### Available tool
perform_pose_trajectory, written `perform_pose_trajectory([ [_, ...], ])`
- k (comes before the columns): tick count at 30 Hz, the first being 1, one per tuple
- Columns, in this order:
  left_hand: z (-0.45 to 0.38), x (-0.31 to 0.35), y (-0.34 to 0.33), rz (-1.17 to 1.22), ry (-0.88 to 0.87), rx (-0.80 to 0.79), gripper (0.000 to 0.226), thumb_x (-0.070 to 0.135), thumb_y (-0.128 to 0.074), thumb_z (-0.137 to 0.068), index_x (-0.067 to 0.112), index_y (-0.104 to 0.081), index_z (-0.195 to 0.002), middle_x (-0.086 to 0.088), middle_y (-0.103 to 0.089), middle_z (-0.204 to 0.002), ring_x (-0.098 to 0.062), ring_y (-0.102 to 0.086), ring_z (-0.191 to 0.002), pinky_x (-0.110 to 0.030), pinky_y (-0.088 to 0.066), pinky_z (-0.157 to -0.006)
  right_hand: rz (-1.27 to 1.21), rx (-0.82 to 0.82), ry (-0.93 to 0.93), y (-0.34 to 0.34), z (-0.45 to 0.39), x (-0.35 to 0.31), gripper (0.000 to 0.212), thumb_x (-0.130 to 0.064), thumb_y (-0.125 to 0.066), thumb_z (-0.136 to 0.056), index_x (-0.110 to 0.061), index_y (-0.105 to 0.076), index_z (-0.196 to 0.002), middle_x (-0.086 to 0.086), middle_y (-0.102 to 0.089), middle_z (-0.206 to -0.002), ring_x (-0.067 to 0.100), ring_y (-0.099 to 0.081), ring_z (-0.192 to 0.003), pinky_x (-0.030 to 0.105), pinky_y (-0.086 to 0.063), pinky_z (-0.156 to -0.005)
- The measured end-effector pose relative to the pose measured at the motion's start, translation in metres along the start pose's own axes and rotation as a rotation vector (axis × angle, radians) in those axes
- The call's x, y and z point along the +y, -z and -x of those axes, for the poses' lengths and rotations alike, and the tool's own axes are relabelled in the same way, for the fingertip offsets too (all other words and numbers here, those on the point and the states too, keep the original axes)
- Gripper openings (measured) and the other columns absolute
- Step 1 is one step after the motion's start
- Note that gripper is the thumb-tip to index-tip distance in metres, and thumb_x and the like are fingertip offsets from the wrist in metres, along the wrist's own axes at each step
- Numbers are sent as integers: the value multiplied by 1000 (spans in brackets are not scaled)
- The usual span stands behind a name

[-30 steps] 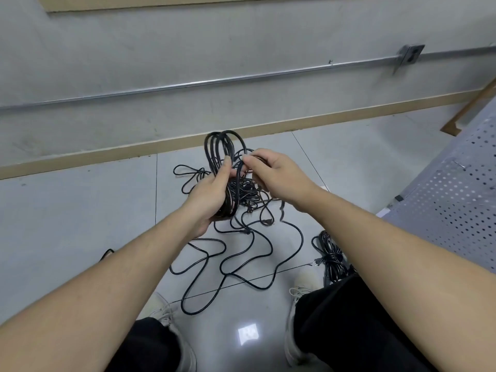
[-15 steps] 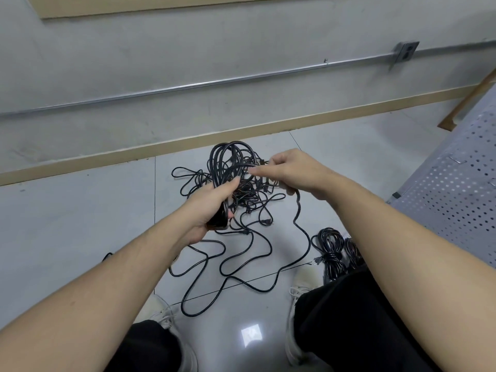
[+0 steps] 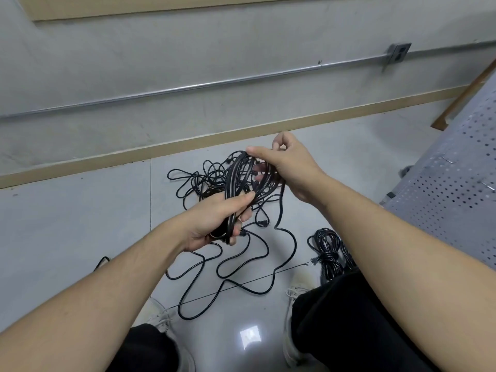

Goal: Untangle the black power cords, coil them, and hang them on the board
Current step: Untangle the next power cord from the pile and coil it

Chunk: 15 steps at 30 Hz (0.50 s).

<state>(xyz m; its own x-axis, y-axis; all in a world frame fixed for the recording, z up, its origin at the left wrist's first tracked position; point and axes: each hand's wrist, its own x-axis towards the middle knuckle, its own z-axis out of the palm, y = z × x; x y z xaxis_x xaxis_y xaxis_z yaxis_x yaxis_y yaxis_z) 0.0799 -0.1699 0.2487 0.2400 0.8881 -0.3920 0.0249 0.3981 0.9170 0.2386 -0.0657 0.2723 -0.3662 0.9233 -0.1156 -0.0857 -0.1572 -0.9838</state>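
1. Black cord coil stands as a narrow bundle of loops, its long axis running up and away from the left hand toward the right hand
2. Left hand's fingers are curled tight round the coil's near, lower end, thumb laid over the strands; the loops rise straight out above these fingers
3. Right hand sits at the coil's far, upper end, thumb resting on top of the loops and the other fingers curled behind them; whether it pinches a single strand or only steadies the bundle I cannot tell
4. Loose cord drops from just under the right hand's fingers and trails down to the tangled cords on the floor, below both hands
5. Judging by that, the right hand is nearer the free length, so the next loop likely comes from it, laid along the coil's axis toward the left grip
6. Finished bundle lies on the floor, below the right forearm and well apart from both hands
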Motion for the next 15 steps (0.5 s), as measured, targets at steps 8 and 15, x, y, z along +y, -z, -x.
perform_pose_trajectory([
  [8, 5, -5, -2, -59, -61, 154, 35, 44, -59, -97, 9, -63, -96, -4, -61, -72, -17, -55, -57, -26, -48, -53, -114, -83, -198, -12, 1, 1, 30, -27, -81, -87, -14, -58, -103, -4, -43, -57, 11, -47, -47, 30, -49, -58],
  [15, 2, -2, -9, 14, -77, 131, 38, 47, -78, -83, 24, -54, -64, 2, -49, -69, -15, -47, -66, -25, -40, -62, -334, 32, -275, -19, -1, -10, 34, -13, -71, -92, -20, -40, -80, -9, -16, -49, 7, -14, -38, 20, -22, -35],
])
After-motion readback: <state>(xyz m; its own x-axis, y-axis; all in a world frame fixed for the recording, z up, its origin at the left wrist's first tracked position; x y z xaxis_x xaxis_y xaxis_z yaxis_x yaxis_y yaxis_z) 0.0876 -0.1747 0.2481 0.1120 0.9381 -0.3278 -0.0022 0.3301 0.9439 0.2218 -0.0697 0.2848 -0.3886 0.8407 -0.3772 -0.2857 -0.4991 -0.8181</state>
